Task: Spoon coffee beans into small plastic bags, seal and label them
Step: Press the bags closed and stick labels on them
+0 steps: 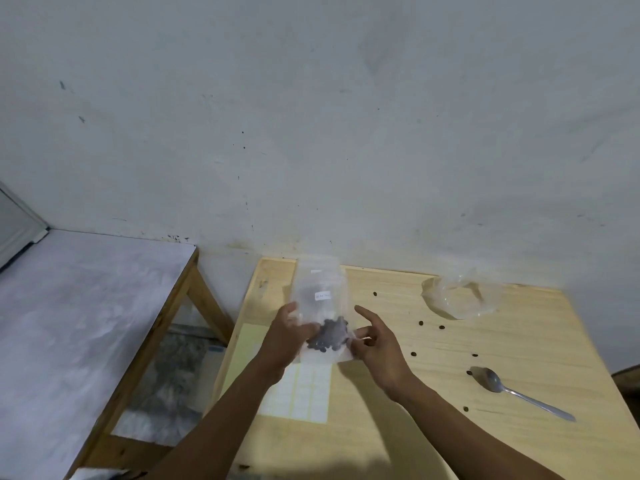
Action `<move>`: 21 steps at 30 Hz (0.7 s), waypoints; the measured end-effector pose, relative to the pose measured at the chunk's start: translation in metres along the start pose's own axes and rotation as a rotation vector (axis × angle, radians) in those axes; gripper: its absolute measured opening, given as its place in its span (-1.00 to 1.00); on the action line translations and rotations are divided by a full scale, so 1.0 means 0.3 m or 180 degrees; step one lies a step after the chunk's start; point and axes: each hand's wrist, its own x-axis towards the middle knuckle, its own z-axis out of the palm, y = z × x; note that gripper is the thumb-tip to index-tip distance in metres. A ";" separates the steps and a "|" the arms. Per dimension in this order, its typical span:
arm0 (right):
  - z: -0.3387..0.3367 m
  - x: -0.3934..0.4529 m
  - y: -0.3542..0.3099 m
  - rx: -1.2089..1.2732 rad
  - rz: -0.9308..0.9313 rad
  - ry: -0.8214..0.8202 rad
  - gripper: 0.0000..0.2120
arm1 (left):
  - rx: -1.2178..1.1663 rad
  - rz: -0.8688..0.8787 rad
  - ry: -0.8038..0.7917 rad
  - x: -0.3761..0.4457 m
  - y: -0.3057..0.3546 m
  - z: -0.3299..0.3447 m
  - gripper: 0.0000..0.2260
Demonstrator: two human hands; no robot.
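Note:
A clear plastic bag point(320, 289) stands upright above the wooden table point(415, 427), with dark coffee beans point(330, 336) piled at its bottom and a small white label point(322, 296) stuck on its front. My left hand point(289, 336) grips the bag's lower left side. My right hand point(375, 344) pinches the bag's lower right corner, with the index finger stretched out. A metal spoon point(512, 391) lies on the table at the right. A sheet of white labels point(298, 389) lies flat under the bag.
A crumpled empty clear bag point(457, 296) sits at the table's far right. A few loose beans point(420, 322) are scattered across the tabletop. A grey-topped table point(69, 323) stands to the left, across a gap. A white wall rises close behind.

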 end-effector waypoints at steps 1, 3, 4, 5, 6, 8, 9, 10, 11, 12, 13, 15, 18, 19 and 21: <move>0.008 0.012 0.001 0.0011 0.0054 0.0098 -0.45 | 0.0169 -0.0073 -0.0185 0.004 -0.013 -0.008 -0.38; 0.024 0.038 -0.003 0.0005 0.0181 0.0184 -0.49 | 0.0461 -0.0128 -0.0351 0.020 -0.042 -0.021 -0.30; 0.034 0.051 -0.005 -0.0016 0.0239 0.0186 -0.49 | 0.0586 -0.0116 -0.0348 0.036 -0.056 -0.028 -0.25; 0.045 0.066 -0.008 -0.0037 0.0305 0.0176 -0.48 | 0.0710 -0.0070 -0.0313 0.052 -0.064 -0.031 -0.22; 0.060 0.083 -0.009 -0.0054 0.0366 0.0165 -0.47 | 0.0839 -0.0009 -0.0239 0.071 -0.071 -0.036 -0.20; 0.091 0.118 -0.014 -0.0189 0.0469 0.0123 -0.43 | 0.1129 0.0113 -0.0039 0.119 -0.072 -0.044 -0.21; 0.105 0.137 -0.017 -0.0279 0.0514 0.0094 -0.42 | 0.1321 0.0179 0.0043 0.146 -0.071 -0.049 -0.22; 0.116 0.156 -0.021 -0.0351 0.0543 0.0074 -0.43 | 0.1534 0.0249 0.0114 0.169 -0.067 -0.050 -0.24; 0.125 0.178 -0.024 -0.0395 0.0548 0.0066 -0.46 | 0.1707 0.0308 0.0191 0.194 -0.065 -0.052 -0.27; 0.131 0.195 -0.032 -0.0436 0.0535 0.0061 -0.49 | 0.1806 0.0365 0.0266 0.213 -0.060 -0.051 -0.32; 0.135 0.209 -0.042 -0.0433 0.0553 0.0042 -0.51 | 0.1854 0.0429 0.0363 0.231 -0.052 -0.049 -0.38; 0.142 0.234 -0.062 -0.0384 0.0640 0.0010 -0.51 | 0.1936 0.0525 0.0563 0.265 -0.037 -0.044 -0.47; 0.159 0.259 -0.069 -0.0410 0.0759 -0.0035 -0.40 | 0.2101 0.0486 0.0676 0.304 -0.024 -0.038 -0.47; 0.161 0.264 -0.067 -0.0416 0.0810 -0.0043 -0.36 | 0.2122 0.0485 0.0650 0.315 -0.026 -0.036 -0.50; 0.160 0.263 -0.077 -0.0365 0.0833 -0.0076 -0.35 | 0.2193 0.0464 0.0607 0.330 -0.028 -0.033 -0.53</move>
